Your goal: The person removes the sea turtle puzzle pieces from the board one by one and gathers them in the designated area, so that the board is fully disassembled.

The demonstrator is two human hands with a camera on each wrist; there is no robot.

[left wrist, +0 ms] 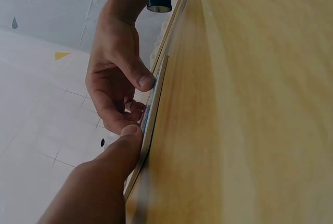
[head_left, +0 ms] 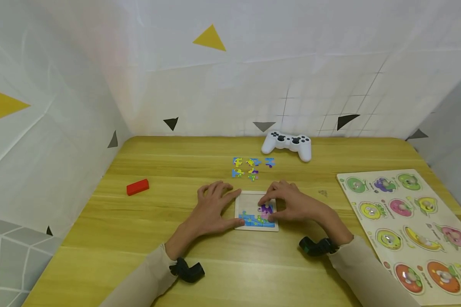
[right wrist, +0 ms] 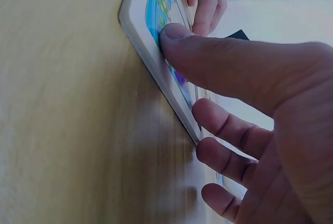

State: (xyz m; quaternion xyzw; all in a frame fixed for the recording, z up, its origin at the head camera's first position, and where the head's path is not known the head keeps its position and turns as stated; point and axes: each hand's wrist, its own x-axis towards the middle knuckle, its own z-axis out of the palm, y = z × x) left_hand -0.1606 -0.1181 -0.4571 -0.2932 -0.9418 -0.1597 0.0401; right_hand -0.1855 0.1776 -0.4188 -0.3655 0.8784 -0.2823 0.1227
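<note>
A small puzzle tray point(head_left: 256, 228) with a pale rim lies flat on the table, its lower part filled with blue, green and purple pieces. My left hand point(head_left: 212, 212) spreads at its left side, thumb at the lower corner and index finger by the upper one. Over the right side, my right hand point(head_left: 297, 205) touches the pieces, its thumb point(right wrist: 179, 44) lying straight across the picture. A purple puzzle piece point(head_left: 266, 209) shows between that thumb and index finger. Several loose puzzle pieces point(head_left: 237, 172) lie just beyond the tray.
Behind the loose pieces sits a white game controller point(head_left: 288, 143). A red block point(head_left: 137, 187) lies to the left on the wooden table point(head_left: 138, 238). The large fruit puzzle board point(head_left: 372, 232) covers the right side. White patterned sheets rise behind the table.
</note>
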